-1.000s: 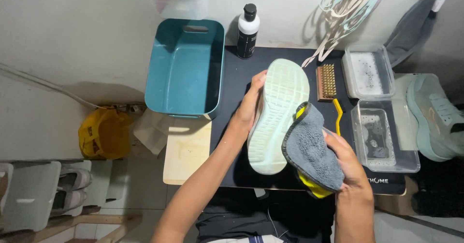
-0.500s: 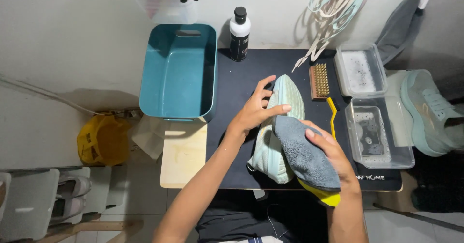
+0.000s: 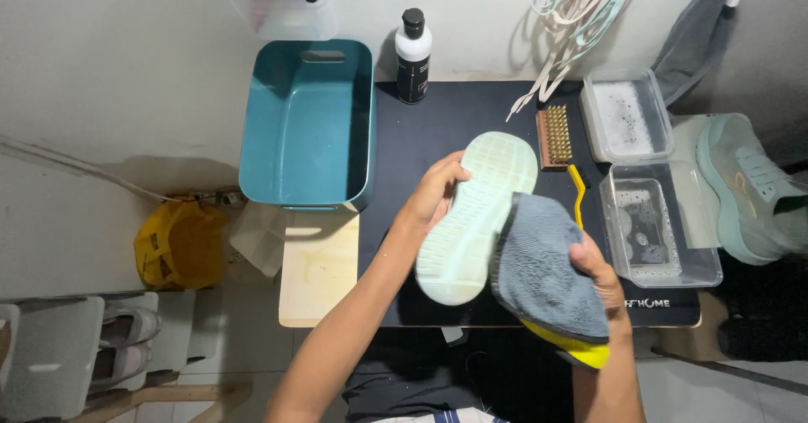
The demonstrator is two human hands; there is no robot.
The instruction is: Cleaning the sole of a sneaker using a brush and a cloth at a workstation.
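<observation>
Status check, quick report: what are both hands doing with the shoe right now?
Left hand grips mint shoe, sole up. Right hand presses grey cloth to its edge. Nothing blocking.

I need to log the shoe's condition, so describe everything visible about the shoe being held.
The shoe is turned sole-up, so only its pale mint-green sole shows, rubbery-looking with fine ribbed tread. It is held above the dark mat, toe end away from the person. The left hand grips its left edge, fingers curled over the sole. The right hand presses a grey cloth, yellow beneath, against its right edge. The upper is hidden.
</observation>
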